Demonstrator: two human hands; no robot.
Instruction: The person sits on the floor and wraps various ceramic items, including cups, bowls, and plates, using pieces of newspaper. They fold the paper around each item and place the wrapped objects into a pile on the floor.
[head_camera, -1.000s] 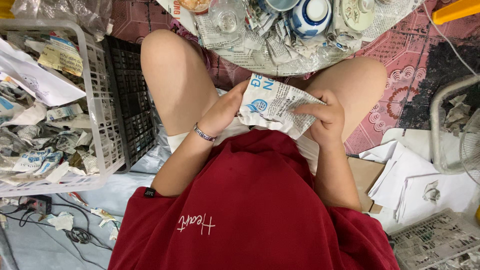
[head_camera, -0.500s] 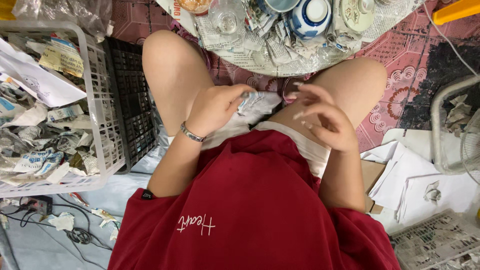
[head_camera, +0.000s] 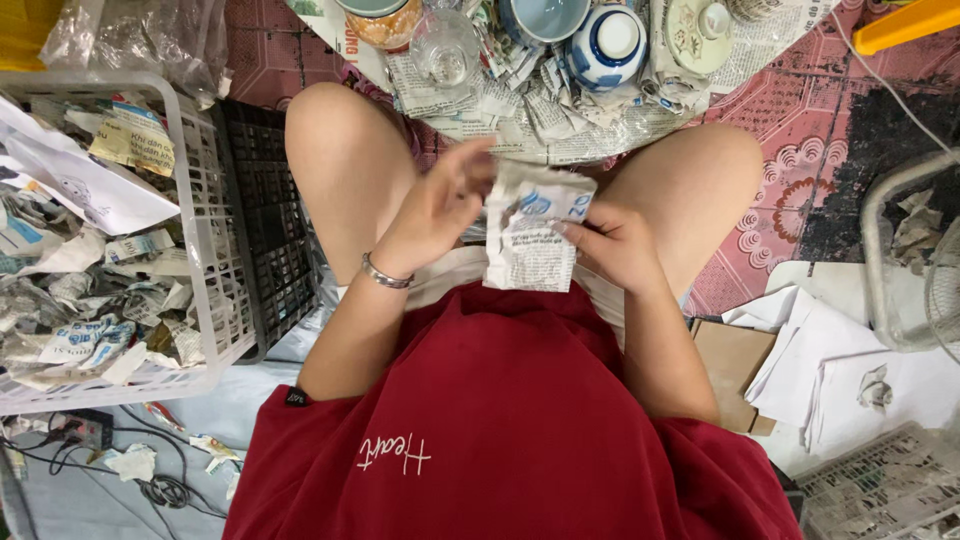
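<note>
Seated person in a red shirt, viewed from above, knees spread, hands over the lap.

Item 1 — newspaper-wrapped bundle (head_camera: 532, 240): crumpled printed paper, roughly rectangular, upright between the two hands, above the lap and between the knees.

Item 2 — right hand (head_camera: 612, 243): closed on the bundle's right edge, thumb on the front face, fingers curled behind.

Item 3 — left hand (head_camera: 440, 205): fingers loosely spread and blurred, at the bundle's upper left corner; whether it touches the paper cannot be told. A metal bracelet (head_camera: 385, 274) sits on this wrist.

Item 4 — round tabletop (head_camera: 560, 140), far centre, covered in crumpled newspaper. On it: a blue-and-white bowl (head_camera: 605, 42), a clear glass (head_camera: 443, 47), a pale lidded dish (head_camera: 700, 22), an orange-patterned cup (head_camera: 383, 18) — all partly nested in paper.

Item 5 — white plastic basket (head_camera: 215, 210), left, filled with crumpled newspaper scraps; a black crate (head_camera: 265, 215) stands just beside it, between basket and the left knee.

Item 6 — loose white paper sheets (head_camera: 840, 360) and a piece of brown cardboard (head_camera: 732, 360), on the floor to the right, near.

Item 7 — tangle of cables (head_camera: 90, 450) on the floor, near left.
</note>
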